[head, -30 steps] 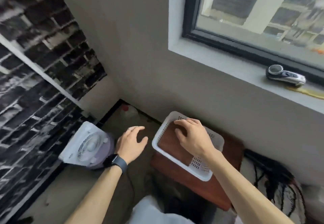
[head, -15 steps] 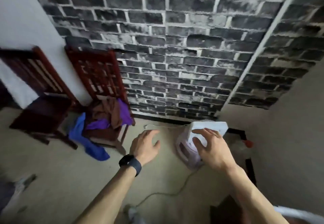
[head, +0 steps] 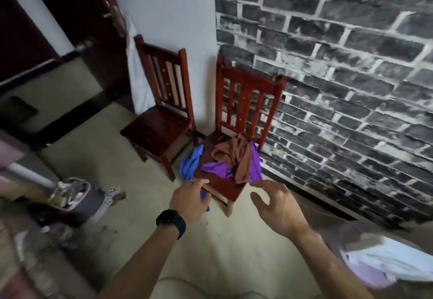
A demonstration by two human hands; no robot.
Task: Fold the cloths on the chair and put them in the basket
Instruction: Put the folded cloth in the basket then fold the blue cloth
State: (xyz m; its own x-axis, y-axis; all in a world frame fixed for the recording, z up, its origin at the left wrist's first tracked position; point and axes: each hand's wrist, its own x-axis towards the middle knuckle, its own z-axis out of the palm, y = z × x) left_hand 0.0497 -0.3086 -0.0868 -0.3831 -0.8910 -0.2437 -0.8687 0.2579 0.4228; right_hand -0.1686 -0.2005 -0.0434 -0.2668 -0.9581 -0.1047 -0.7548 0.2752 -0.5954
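A red wooden chair point(head: 236, 181) stands against the dark brick-pattern wall point(head: 339, 87), and the cloths lie in a loose heap on its seat: a brown cloth point(head: 234, 155) on top, a purple cloth point(head: 254, 169) spread beneath it toward the right side of the seat, and a blue cloth point(head: 191, 164) hanging off the left edge of the seat toward the floor. None of them is folded. The left hand point(head: 191, 199), with a dark watch point(head: 171, 222) on its wrist, is stretched out low in front of the near left corner of the seat, fingers loosely curled and holding nothing; it covers the lower end of the blue cloth. The right hand point(head: 278, 207) hovers near the seat's near right corner, fingers spread wide and empty, apart from the cloths. Just left of the loaded chair stands a second red chair point(head: 161, 120) with a bare seat, its back to a pale wall. Farther left a dark door point(head: 77, 29) stands. On the floor at the near left sits a round bin point(head: 72, 196) full of rubbish. At the near right edge a blurred white and lilac object point(head: 386, 263) shows; the basket is out of view.
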